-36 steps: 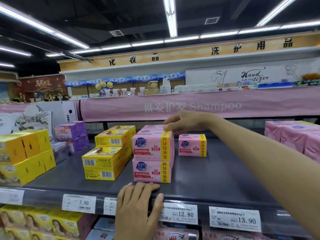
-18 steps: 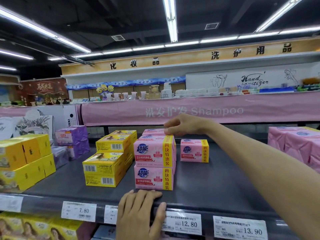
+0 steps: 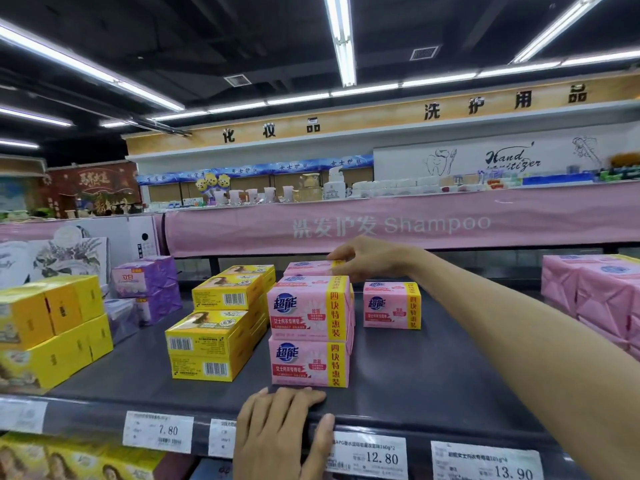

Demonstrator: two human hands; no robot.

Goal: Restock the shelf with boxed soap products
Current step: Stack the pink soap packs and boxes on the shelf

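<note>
Pinching the pink soap box (image 3: pixel 310 267) behind the pink stack (image 3: pixel 310 332) by its stiff edge, the right hand (image 3: pixel 369 258) likely finds it light, while the left hand (image 3: pixel 277 433) lies flat in front.

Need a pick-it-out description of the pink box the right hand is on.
Find the dark shelf under the pink Shampoo banner; near its middle stands a stack of two pink boxes. The rear pink box sits right behind that stack's top, the right hand gripping its right end. Unlike the lone pink box to the right, only its top shows.
</note>
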